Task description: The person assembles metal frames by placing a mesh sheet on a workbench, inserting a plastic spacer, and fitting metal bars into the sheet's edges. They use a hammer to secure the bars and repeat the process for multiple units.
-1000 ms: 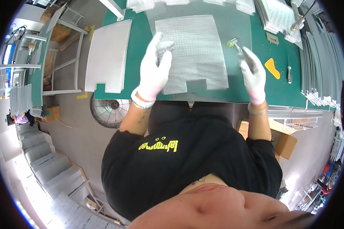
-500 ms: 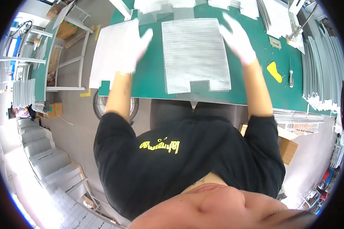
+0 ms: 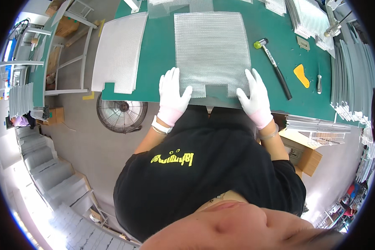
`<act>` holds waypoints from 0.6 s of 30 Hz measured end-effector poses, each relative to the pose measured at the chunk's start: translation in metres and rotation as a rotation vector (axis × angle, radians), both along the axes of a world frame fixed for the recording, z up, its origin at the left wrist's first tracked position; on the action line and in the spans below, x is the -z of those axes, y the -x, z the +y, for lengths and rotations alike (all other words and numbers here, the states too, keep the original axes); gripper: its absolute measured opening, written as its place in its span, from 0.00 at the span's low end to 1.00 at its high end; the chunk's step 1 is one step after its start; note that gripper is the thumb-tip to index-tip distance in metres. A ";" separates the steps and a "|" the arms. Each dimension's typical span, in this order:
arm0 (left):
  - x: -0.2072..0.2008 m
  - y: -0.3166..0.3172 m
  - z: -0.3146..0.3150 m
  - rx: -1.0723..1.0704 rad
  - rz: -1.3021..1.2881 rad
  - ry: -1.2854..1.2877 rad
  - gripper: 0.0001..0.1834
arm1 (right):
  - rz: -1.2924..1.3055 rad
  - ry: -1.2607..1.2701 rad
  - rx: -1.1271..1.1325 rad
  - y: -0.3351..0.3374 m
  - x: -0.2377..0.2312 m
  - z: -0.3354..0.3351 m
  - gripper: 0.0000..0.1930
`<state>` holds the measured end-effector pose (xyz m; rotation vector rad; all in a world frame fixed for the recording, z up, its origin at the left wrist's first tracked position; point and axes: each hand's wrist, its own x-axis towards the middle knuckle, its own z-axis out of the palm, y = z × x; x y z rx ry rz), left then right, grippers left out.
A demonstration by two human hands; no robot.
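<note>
Head view: Across the bench from me, a worker's gloved left hand (image 3: 172,92) and right hand (image 3: 255,99) rest at the 2 near corners of a notched mesh panel (image 3: 212,46), flat on a green worktable (image 3: 157,54). Spread far wider 0.5 seconds ago, they have drawn in, apparently bringing the near edge under 2-handed control. Fingers lie extended, thumbs splayed, with no firm grip visible (whether they pinch the corners, I cannot tell). A hammer (image 3: 275,66) lies right of the panel, untouched.
</note>
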<state>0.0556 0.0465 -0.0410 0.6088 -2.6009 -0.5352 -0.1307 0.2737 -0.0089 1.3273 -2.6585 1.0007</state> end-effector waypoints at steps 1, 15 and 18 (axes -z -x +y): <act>0.000 -0.002 0.000 0.004 -0.001 -0.014 0.39 | 0.000 -0.004 -0.001 -0.001 -0.002 0.001 0.33; -0.017 -0.005 -0.002 -0.052 0.166 -0.146 0.34 | 0.028 0.053 0.021 0.009 -0.015 -0.003 0.27; -0.019 -0.005 -0.009 -0.042 -0.027 -0.045 0.36 | 0.035 -0.037 -0.010 0.021 -0.015 -0.001 0.26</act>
